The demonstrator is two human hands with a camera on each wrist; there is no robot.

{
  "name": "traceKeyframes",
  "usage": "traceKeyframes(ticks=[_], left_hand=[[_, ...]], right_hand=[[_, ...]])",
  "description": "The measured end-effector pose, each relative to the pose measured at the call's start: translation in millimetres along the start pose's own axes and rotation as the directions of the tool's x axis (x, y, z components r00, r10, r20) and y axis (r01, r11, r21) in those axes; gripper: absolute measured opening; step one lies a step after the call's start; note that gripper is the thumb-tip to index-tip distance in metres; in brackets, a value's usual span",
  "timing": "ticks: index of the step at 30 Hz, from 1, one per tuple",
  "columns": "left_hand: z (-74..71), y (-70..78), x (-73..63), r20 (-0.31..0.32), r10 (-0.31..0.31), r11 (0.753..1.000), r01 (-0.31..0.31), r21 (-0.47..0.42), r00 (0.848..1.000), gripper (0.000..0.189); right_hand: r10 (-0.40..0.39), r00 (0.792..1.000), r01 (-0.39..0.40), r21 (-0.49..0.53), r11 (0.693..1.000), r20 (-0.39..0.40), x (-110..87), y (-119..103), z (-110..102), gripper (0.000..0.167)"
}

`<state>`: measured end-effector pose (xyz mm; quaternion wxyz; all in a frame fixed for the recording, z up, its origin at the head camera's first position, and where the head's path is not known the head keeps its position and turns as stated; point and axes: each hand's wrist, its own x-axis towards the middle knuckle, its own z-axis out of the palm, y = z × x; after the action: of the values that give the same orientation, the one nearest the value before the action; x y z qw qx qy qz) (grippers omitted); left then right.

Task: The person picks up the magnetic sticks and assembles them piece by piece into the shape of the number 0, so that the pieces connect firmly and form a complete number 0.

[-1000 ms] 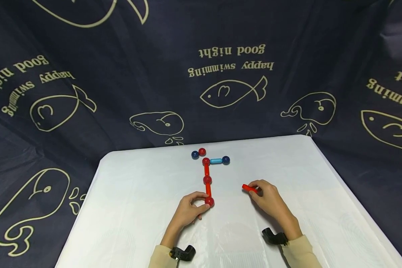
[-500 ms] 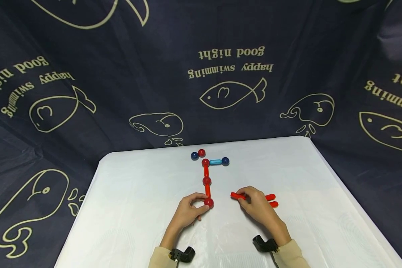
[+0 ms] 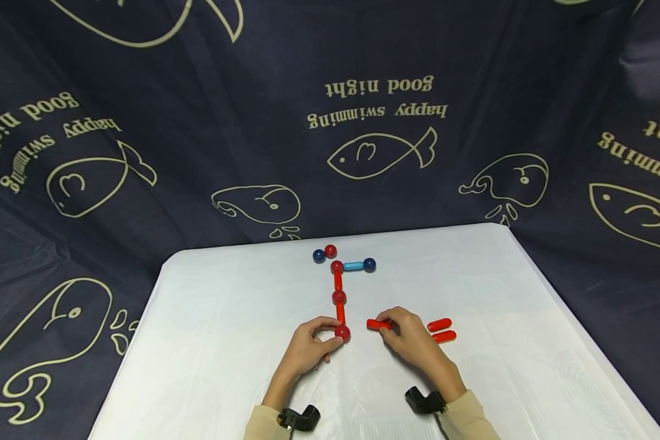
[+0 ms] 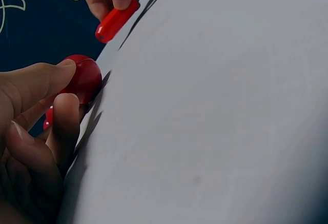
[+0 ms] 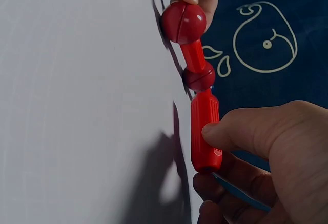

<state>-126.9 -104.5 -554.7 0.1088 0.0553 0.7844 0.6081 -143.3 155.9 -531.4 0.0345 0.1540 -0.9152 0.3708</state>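
Observation:
My left hand (image 3: pixel 311 347) pinches the red ball (image 3: pixel 342 333) at the near end of a chain of red balls joined by red rods. From the chain's far ball (image 3: pixel 337 266) a light blue rod (image 3: pixel 354 266) runs right to a dark blue ball (image 3: pixel 370 264). Between thumb and fingers, my right hand (image 3: pixel 409 335) holds a loose red rod (image 5: pixel 205 131), its free end pointing left toward the near ball, with a gap between them. The left wrist view shows the thumb on the near ball (image 4: pixel 86 78).
Two more red rods (image 3: pixel 439 324) lie on the white table (image 3: pixel 225 318) right of my right hand. Behind the chain sit a loose dark blue ball (image 3: pixel 319 256) and a red ball (image 3: pixel 330 251), side by side. A dark fish-print cloth (image 3: pixel 374 201) hangs beyond the table.
My right hand has moved left with the red rod, closer to the near ball. Two red rods it had covered now show on the table. My left hand has stayed on the ball.

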Motion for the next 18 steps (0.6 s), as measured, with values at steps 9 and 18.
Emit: traceKeyframes(ticks=[9,18], left_hand=[[-0.2,0.6,0.2,0.003,0.004,1.000,-0.004,0.003,1.000,0.031],[0.7,2.4,-1.3,-0.006,0.008,1.000,-0.009,-0.002,1.000,0.031]], right_hand=[[-0.024,0.998,0.024,0.009,1.000,0.053,1.4,-7.4,2.6,0.018],[-0.090,0.992,0.087,0.037,0.996,0.089,1.4,-13.9,5.5,0.017]])
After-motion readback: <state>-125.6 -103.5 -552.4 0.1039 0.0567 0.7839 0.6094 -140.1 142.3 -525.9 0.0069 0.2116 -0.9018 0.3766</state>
